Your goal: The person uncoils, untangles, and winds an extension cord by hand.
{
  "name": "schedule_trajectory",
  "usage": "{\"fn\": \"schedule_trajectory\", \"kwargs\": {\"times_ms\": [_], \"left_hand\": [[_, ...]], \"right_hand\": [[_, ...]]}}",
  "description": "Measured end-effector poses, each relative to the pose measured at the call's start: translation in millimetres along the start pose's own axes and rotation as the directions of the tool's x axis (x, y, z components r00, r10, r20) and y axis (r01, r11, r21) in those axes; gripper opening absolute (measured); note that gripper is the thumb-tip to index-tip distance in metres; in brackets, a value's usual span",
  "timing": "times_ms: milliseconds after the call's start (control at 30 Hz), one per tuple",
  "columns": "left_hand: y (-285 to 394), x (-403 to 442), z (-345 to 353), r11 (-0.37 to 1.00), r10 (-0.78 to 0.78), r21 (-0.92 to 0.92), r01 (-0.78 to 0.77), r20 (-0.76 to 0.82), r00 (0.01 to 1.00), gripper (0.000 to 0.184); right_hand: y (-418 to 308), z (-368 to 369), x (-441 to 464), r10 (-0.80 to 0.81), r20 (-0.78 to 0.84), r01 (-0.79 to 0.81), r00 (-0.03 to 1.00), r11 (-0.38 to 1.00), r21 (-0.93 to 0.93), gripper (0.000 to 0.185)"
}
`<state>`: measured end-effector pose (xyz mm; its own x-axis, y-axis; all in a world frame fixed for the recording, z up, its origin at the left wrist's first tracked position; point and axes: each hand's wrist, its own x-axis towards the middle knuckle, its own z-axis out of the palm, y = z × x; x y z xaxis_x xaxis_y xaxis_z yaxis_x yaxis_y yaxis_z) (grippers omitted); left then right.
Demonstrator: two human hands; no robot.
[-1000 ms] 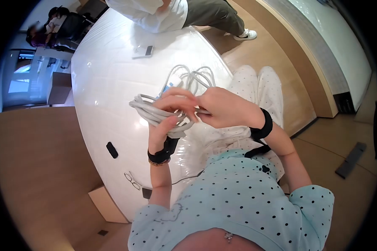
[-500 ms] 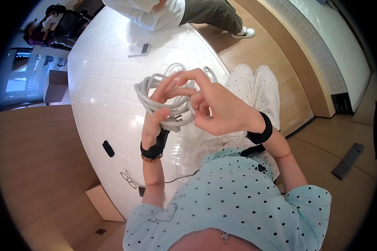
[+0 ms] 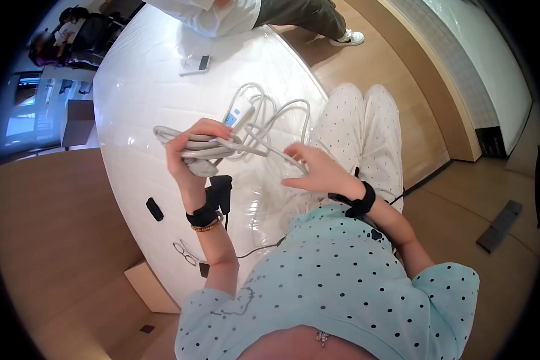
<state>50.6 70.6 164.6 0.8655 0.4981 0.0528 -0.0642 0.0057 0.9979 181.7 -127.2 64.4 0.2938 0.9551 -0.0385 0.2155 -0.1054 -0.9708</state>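
My left hand [image 3: 188,157] is wrapped round a coil of thick light-grey cable [image 3: 209,146], held above the white plastic-covered surface. From this coil a strand runs across to my right hand [image 3: 323,170], where it passes between the thumb and the curled fingers in a loose grip. Beyond the hands, a white power strip [image 3: 238,115] with blue markings lies on the surface. Loose loops of cable [image 3: 306,114] spread beside it, toward my legs. Black bands circle both wrists, and a black device [image 3: 221,191] sits by the left one.
A small black object [image 3: 155,209] and eyeglasses [image 3: 185,253] lie left of my left arm. Farther off is a white box [image 3: 195,65] with a dark panel. A person in a white top [image 3: 222,17] is at the far edge. The wrapped surface [image 3: 132,120] drops to wooden floor.
My hands have moved apart, the left with the coil going left, the right lower and to the right. A strand now stretches between them, and the power strip has come into view.
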Motion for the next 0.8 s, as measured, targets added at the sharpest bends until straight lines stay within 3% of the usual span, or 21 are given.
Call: {"fn": "schedule_trajectory", "kwargs": {"times_ms": [33, 133, 233, 333, 400, 433, 533, 667, 733, 800], "left_hand": [[3, 0, -1, 0.999, 0.0, -0.032, -0.001, -0.036, 0.999, 0.06], [14, -8, -8, 0.998, -0.045, -0.038, 0.043, -0.037, 0.998, 0.061], [16, -20, -21, 0.991, -0.135, -0.02, 0.134, -0.044, 0.99, 0.059], [15, -31, -17, 0.966, -0.255, -0.059, 0.251, -0.082, 0.963, 0.055], [10, -37, -16, 0.941, -0.332, -0.095, 0.325, -0.068, 0.941, 0.054], [15, -37, -3, 0.962, -0.274, -0.033, 0.272, -0.115, 0.955, 0.053], [20, -40, -3, 0.955, -0.141, -0.255, 0.149, 0.052, 0.989, 0.053], [20, -40, -13, 0.92, -0.126, -0.354, 0.167, 0.137, 0.983, 0.051], [22, -37, -3, 0.909, -0.213, -0.339, 0.243, 0.123, 0.969, 0.051], [17, -35, 1, 0.891, -0.314, -0.296, 0.344, 0.145, 0.938, 0.051]], "right_hand": [[4, 3, 0, -0.009, 0.104, 0.011, 0.995, 1.0, -0.017, 0.028], [-2, -9, 9, 0.183, 0.078, -0.197, 0.98, 0.838, 0.509, 0.017], [-6, -54, 20, 0.158, -0.147, -0.041, 0.976, 0.805, 0.592, 0.018], [-6, -82, 37, 0.124, -0.231, 0.067, 0.965, 0.735, 0.675, 0.02], [-10, -95, 51, 0.084, -0.357, 0.097, 0.93, 0.883, 0.46, 0.021], [-8, -101, 59, 0.051, -0.414, 0.102, 0.909, 0.935, 0.34, 0.021], [52, -124, 93, -0.139, -0.528, 0.197, 0.838, 0.979, 0.054, 0.025], [92, -132, 101, -0.022, -0.379, -0.072, 0.925, 0.97, -0.232, 0.029], [70, -125, 96, 0.069, -0.309, -0.188, 0.949, 0.908, -0.373, 0.03], [82, -130, 104, -0.102, -0.299, -0.03, 0.949, 0.913, -0.407, 0.027]]}}
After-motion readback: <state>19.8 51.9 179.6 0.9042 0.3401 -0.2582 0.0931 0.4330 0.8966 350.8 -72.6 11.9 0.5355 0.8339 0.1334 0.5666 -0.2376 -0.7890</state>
